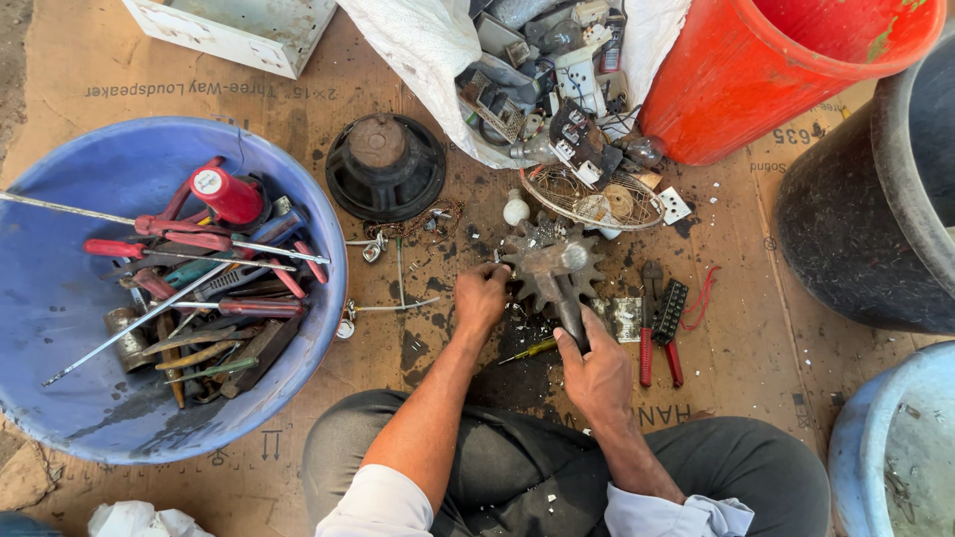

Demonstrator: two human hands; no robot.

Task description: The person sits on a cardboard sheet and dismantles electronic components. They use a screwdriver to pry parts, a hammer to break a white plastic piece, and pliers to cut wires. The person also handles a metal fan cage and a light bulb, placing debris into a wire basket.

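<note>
Right hand (595, 370) is clamping its fingers tight around the handle of a hammer (559, 283), whose head is resting on the toothed metal heat sink (542, 267), while the left hand (481, 296) is pressing curled fingers against that part's rim at nine o'clock, steadying it on the cardboard floor (756, 368). Just off at three o'clock red-handled pliers (652, 333) are lying flat, at eleven o'clock a black speaker (385, 166) is sitting face down, and out at nine o'clock the blue tub (60, 328) is brimming with screwdrivers, with the white sack (423, 45) of scrap spilling at twelve.
</note>
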